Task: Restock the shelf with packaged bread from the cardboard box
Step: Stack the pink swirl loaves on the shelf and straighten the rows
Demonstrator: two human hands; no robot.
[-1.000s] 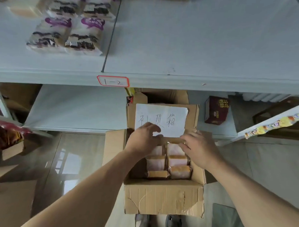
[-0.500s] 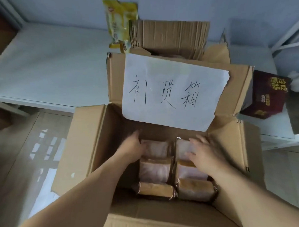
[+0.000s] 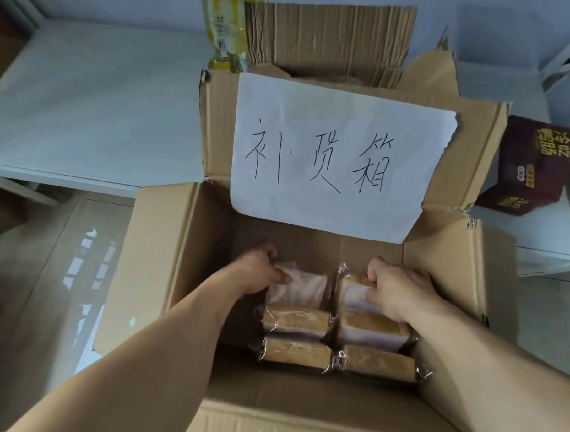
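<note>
Both hands now deeper in the cardboard box: left hand pinches the back-left bread pack, right hand grips the back-right pack. Lift straight up (wrappers look slippery), hold by the loaf.

White paper sheet is sitting taped on the raised rear flap of the cardboard box, showing three handwritten characters in black pen: 补货箱. Yellow snack packet behind the box is carrying vertical print; 芝士 is reading clearly, lower characters are blurring out. Dark red carton to the right is showing gold lettering upside down to the camera, "20" and 多 are coming through, the rest is too blurred to read.
</note>
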